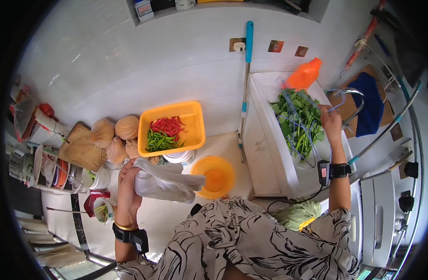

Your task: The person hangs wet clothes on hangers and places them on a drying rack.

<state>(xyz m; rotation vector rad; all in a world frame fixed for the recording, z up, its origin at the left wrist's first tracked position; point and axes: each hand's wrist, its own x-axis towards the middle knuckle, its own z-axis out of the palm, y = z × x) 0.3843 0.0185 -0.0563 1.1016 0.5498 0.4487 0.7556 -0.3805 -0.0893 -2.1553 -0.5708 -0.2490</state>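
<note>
My left hand (127, 179), at the left of my body, is closed on a crumpled white cloth (165, 182) that hangs out to the right. Over the white sink (293, 175), my right hand (329, 116) is closed around thin light-blue wire clothes hangers (343, 98). Their looped frames lie across the view of a heap of leafy green vegetables (298, 109) in the sink. The fingertips of my right hand are partly hidden, and I cannot tell how many hangers it holds.
A yellow tub (195, 123) holds red and green chilies. An orange basin (214, 177) stands on the floor near a blue-handled pole (248, 56). Pumpkin-like gourds (126, 127) and a wooden board (83, 144) are at left. A faucet (356, 95) and an orange bottle (305, 74) are by the sink.
</note>
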